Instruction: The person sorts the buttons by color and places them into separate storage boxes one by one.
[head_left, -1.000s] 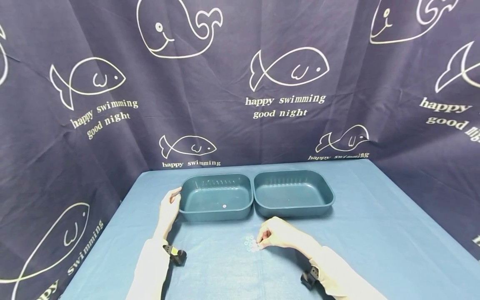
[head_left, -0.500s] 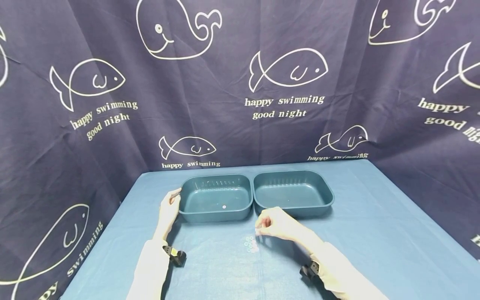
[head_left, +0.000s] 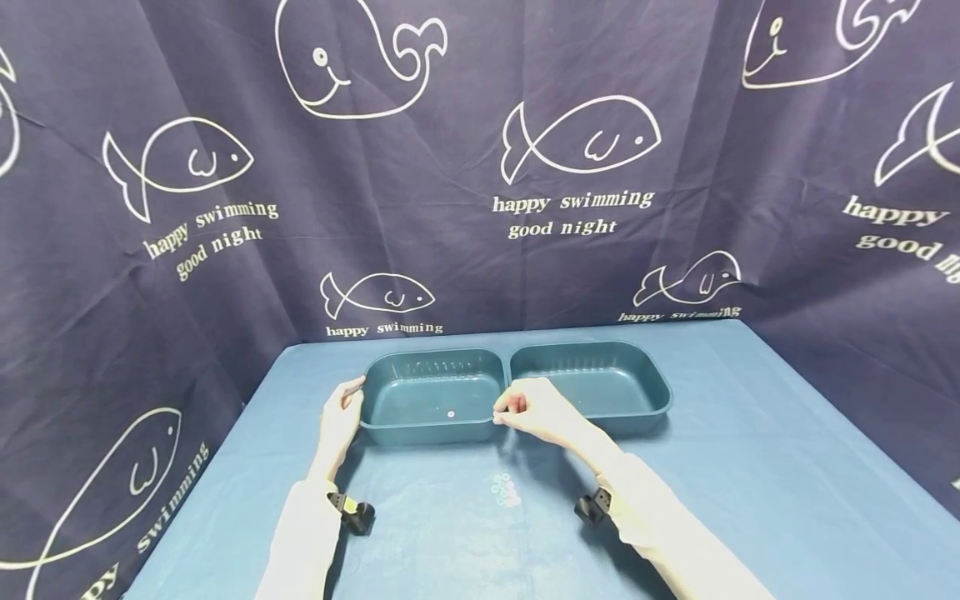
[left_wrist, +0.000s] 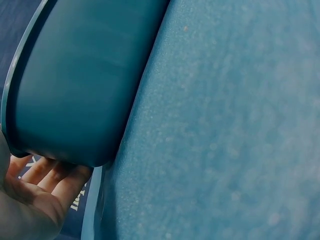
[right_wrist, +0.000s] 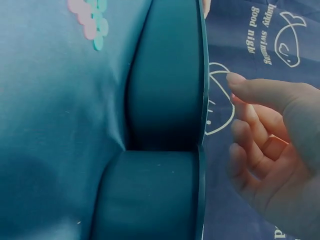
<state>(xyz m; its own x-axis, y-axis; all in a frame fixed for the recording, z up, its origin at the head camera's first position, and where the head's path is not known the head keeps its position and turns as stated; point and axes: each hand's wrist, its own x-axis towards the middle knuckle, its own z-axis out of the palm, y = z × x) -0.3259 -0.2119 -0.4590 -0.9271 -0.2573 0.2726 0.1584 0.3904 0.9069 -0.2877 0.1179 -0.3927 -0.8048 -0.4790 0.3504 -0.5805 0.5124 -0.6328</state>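
Note:
My left hand (head_left: 341, 417) holds the outer end of the left teal tray (head_left: 431, 433); in the left wrist view its fingers (left_wrist: 70, 186) lie against the end wall, thumb near the rim. My right hand (head_left: 543, 412) is over the front wall where the two trays meet. Its thumb and index finger pinch a small pink button (right_wrist: 233, 97), mostly hidden by the fingertips. One pale button (head_left: 451, 414) lies inside the left tray. On the cloth in front, a small cluster of pink and mint-green buttons (head_left: 505, 490) lies flat.
The right teal tray (head_left: 633, 423) stands beside the left one, their ends side by side. Blue cloth (head_left: 450, 550) covers the table. Behind it hangs a dark curtain (head_left: 465, 242) printed with fish and whales.
My right hand has lifted a button from the cluster and moved forward and slightly left to the left tray's front right corner. The left hand has stayed at the tray's end.

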